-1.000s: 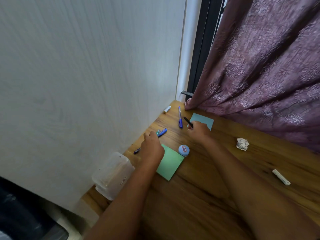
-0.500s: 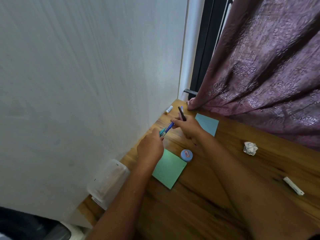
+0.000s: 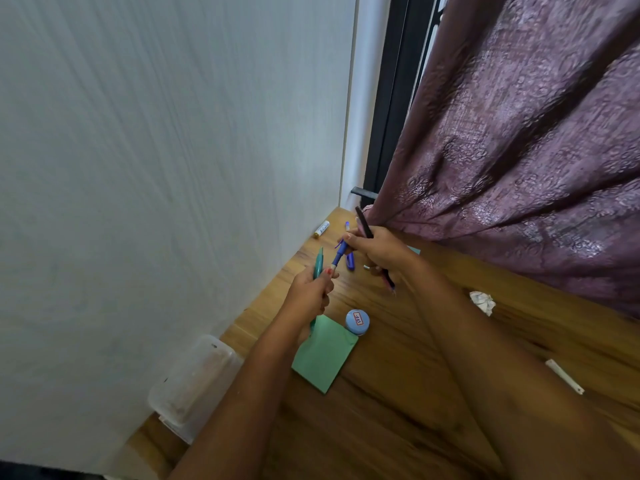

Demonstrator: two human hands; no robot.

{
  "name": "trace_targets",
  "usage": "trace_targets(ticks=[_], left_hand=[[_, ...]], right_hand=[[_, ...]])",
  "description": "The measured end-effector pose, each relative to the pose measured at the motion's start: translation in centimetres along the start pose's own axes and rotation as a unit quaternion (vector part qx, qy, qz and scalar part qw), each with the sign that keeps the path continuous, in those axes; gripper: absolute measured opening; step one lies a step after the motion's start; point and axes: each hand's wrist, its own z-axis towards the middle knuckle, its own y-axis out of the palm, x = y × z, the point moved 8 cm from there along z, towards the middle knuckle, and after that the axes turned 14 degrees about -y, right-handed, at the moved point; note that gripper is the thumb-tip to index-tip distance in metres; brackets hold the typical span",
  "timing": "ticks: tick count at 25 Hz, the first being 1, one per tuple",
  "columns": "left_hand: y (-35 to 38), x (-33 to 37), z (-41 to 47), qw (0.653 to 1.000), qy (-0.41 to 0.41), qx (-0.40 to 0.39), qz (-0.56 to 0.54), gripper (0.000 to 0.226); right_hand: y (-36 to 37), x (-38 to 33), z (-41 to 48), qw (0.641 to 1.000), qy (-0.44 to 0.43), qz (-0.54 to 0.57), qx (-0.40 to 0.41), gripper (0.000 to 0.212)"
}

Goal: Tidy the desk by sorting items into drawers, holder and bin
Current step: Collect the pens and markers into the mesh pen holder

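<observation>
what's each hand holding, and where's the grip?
Left hand: slim teal pen, grip on lower barrel, plus slim blue pen at its lower end. Right hand: thin black pen mid-barrel, blue pen top.

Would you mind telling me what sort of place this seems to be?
Probably a home study corner: a wooden desk set against a pale wall, scattered with a blue pen, a green note pad and a crumpled paper, and a purple curtain hanging beside a dark window frame.

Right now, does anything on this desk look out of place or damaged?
A crumpled paper ball lies loose on the desk near the curtain; it looks like rubbish. Nothing looks spilled.
</observation>
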Motion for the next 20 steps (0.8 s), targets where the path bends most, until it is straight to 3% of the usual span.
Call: trace_targets(ticks=[2, 5, 8, 11, 16, 20], left_hand=[[-0.5, 0.2, 0.4, 1.0, -0.015, -0.002, -0.022, 0.02], [-1.6, 1.3, 0.9, 0.998, -0.013, 0.03, -0.051, 0.021], [-1.9, 0.9, 1.3, 0.997, -0.022, 0.039, -0.055, 0.02], [-2.7, -0.1, 1.5, 0.993, -0.034, 0.072, -0.09, 0.016], [-3.6, 0.0, 1.1, 0.989, -0.02, 0.106, -0.106, 0.013], [-2.7, 0.8, -0.1, 0.987, 0.0, 0.1, -0.124, 0.019]], right_hand=[[0.2, 0.6, 0.9, 1.0, 0.011, -0.021, -0.011, 0.028], [-1.3, 2.2, 3.6, 0.988, 0.009, -0.137, 0.069, 0.022], [-1.7, 3.7, 5.0, 0.932, 0.043, -0.353, 0.066, 0.025], [-0.6, 4.9, 4.8, 0.898, 0.066, -0.435, 0.027, 0.038], [0.1, 5.2, 4.2, 0.892, 0.087, -0.444, -0.005, 0.033], [-1.1, 3.7, 1.8, 0.929, 0.062, -0.364, 0.032, 0.035]])
